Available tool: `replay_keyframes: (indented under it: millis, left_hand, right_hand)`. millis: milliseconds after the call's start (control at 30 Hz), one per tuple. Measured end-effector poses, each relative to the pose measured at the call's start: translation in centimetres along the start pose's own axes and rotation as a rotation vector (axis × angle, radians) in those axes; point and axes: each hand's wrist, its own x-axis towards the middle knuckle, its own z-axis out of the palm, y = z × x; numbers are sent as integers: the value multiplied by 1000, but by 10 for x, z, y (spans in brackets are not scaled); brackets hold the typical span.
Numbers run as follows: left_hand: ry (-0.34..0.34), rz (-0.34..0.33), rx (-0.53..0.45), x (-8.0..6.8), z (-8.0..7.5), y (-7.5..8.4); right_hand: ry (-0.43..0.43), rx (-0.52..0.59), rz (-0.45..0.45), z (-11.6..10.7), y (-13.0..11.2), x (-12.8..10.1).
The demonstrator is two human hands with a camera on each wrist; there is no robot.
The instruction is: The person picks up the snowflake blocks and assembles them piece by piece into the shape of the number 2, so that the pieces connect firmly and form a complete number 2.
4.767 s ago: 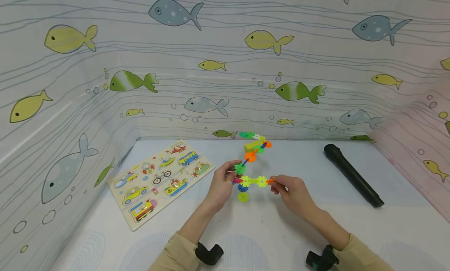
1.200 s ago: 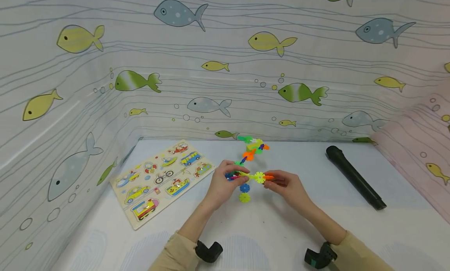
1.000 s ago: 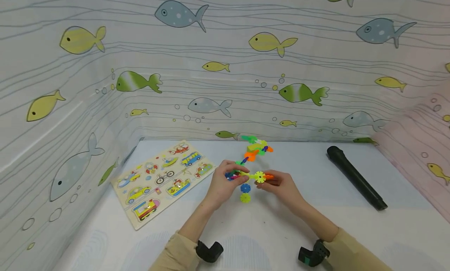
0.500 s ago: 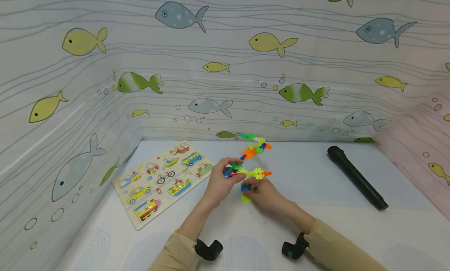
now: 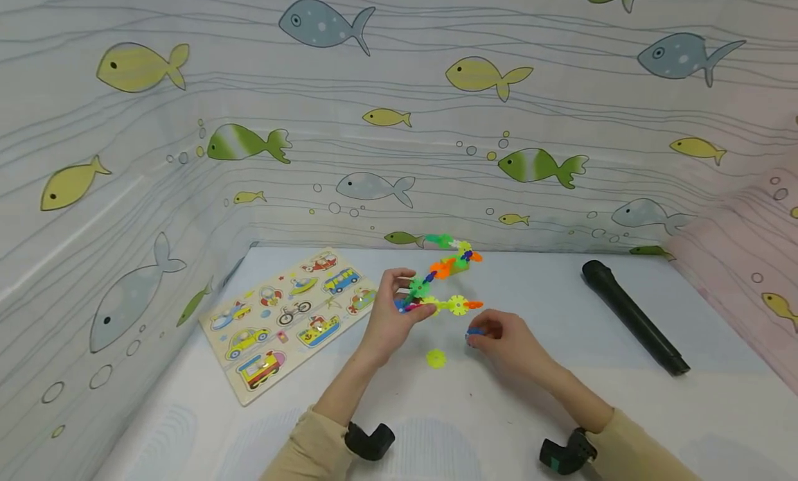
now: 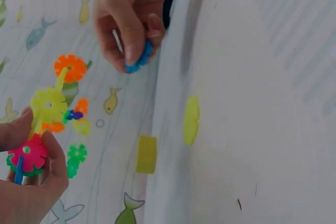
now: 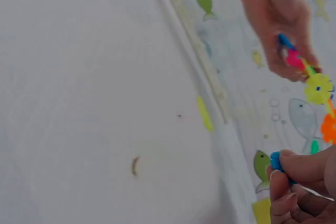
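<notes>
A chain of coloured snowflake pieces [image 5: 444, 281] is held up off the white table [image 5: 561, 398]; my left hand [image 5: 404, 297] grips its near end, around a pink and a green piece [image 6: 26, 157]. Just right of the chain, low over the table, my right hand [image 5: 476, 334] pinches a single blue snowflake piece [image 5: 474, 332] between thumb and fingers; that blue piece [image 6: 139, 61] also shows in the left wrist view. One yellow-green piece [image 5: 436, 358] lies flat and loose on the table between the hands.
A wooden vehicle puzzle board [image 5: 287, 321] lies to the left. To the right lies a black cylinder [image 5: 632, 315]. A yellow block [image 6: 146, 154] stands by the back wall behind the chain. Fish-patterned walls close the table on three sides.
My right hand left the chain's orange end, reached under it, took off the blue piece and drew back to the right. The yellow-green piece now lies apart on the table.
</notes>
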Motion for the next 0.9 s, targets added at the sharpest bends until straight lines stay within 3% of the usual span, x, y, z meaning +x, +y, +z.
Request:
replay_keyframes:
  millis: [233, 433, 900]
  left_hand:
    - [-18, -30, 28, 1, 3, -2]
    - [-29, -46, 19, 0, 4, -3]
    - [-42, -48, 5, -1, 7, -6]
  right_hand:
    - [73, 222, 25, -38, -5, -13]
    - [94, 309, 24, -46, -7, -14]
    - [109, 332, 10, -41, -4, -13]
